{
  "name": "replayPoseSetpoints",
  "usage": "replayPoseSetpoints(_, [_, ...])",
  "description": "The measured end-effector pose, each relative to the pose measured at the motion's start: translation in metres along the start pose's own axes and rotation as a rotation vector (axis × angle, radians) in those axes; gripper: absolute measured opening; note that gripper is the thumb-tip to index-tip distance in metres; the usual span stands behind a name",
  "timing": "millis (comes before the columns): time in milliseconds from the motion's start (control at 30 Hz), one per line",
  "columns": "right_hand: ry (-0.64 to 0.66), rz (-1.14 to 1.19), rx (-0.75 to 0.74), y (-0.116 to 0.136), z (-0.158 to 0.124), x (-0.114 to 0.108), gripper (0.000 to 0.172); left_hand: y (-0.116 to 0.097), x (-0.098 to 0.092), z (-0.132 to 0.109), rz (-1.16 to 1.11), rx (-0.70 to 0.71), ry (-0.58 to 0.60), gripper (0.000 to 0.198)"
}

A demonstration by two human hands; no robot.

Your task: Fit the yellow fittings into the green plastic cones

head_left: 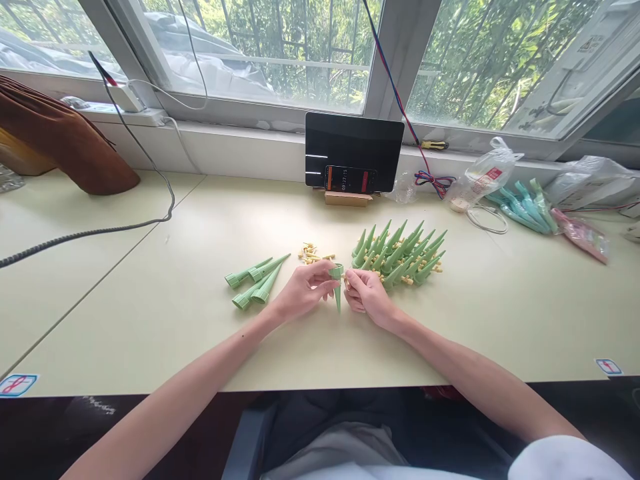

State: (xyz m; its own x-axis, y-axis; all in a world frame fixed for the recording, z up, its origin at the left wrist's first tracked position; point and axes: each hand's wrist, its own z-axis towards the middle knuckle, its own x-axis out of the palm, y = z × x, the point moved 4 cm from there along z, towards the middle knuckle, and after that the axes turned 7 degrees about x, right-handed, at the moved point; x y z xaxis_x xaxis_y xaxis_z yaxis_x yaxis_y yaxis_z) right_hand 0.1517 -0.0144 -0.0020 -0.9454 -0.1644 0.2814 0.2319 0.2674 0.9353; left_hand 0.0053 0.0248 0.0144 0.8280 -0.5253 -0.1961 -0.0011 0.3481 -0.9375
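Head view, as I log it: yellow pegs [312, 256], small loose pile at centre; four loose cones [269, 287], left; peg-bearing cones [399, 253], points up, right. Left hand [303, 288]: fingers closed round one green cone [338, 299], point down; right hand [371, 296]: fingertips pinched just beside it, seemingly on one such peg, mostly hidden. Step in hand, I judge: peg meeting cone, calling for steady left grip, careful right-hand alignment.

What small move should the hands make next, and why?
Probably press the small yellow piece, apparently pinched in the right hand, into the green spike: the left hand holds that spike tip-down, and the clustered spikes on the right show yellow pieces among them.
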Motion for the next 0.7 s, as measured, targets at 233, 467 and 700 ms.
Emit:
replayPoseSetpoints(233, [0.077,0.048,0.044,0.0008,-0.0003,0.0015,0.048,-0.0087,-0.0001,-0.0012,0.089,0.063,-0.002,0.017])
replayPoseSetpoints(467, [0.076,0.039,0.010,-0.0003,0.0009,-0.0004,0.048,-0.0012,0.0022,-0.0015,-0.069,-0.014,0.029,0.022])
replayPoseSetpoints(700, [0.054,-0.035,-0.035,0.0023,0.0001,0.0001,0.048,-0.0007,0.0021,-0.0001,-0.189,-0.027,0.066,0.021])
